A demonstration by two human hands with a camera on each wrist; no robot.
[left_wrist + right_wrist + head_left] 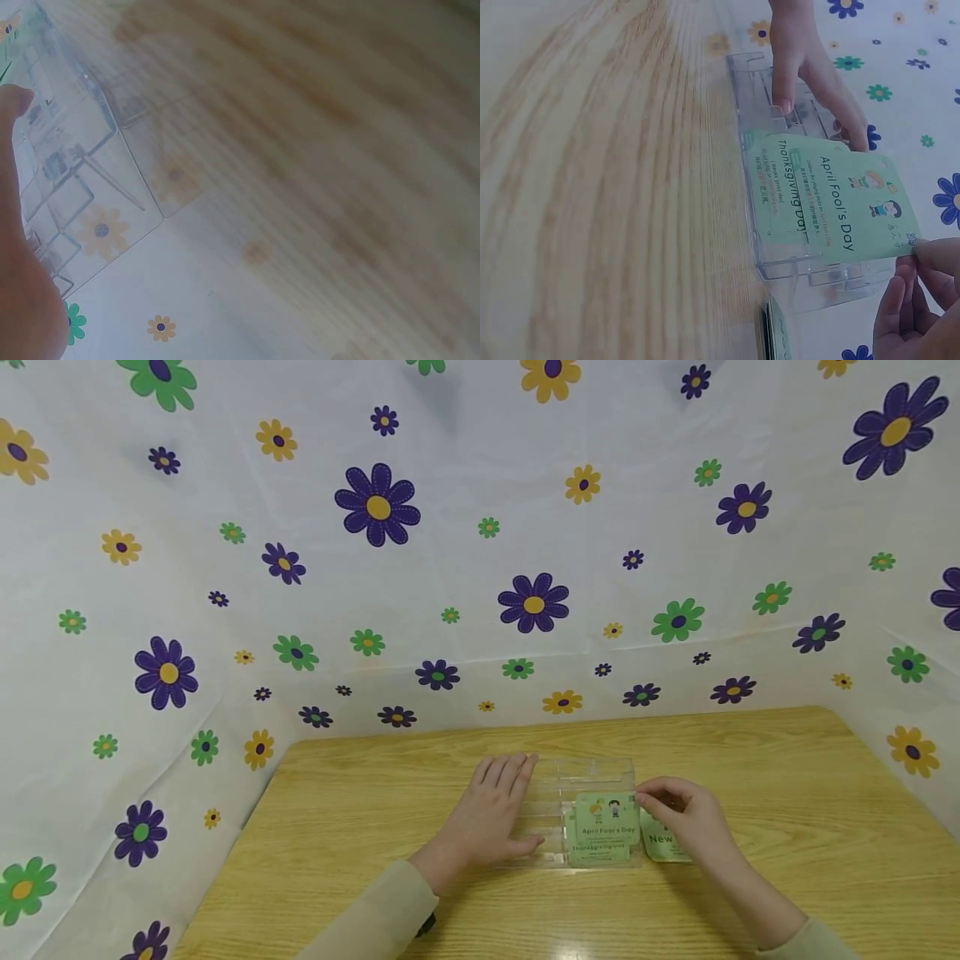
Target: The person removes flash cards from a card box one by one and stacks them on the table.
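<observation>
A clear plastic card rack point(597, 768) with stepped slots lies on the wooden table. My left hand point(487, 806) rests on its left part, fingers straight, the thumb apart on the near side. At the right part, my right hand point(697, 822) pinches the right edge of a green April Fool's Day card point(862, 202) between thumb and fingers. Behind it, a green Thanksgiving Day card point(776, 206) stands in the rack, partly covered by the April card. The left wrist view shows the rack's clear side point(120, 180) and part of the left hand.
Right of the rack lies a small stack of green cards point(662, 846), the top one reading "New", partly hidden by the right hand. A white cloth point(450, 577) with printed flowers hangs around the wooden table point(360, 810) at the back and sides.
</observation>
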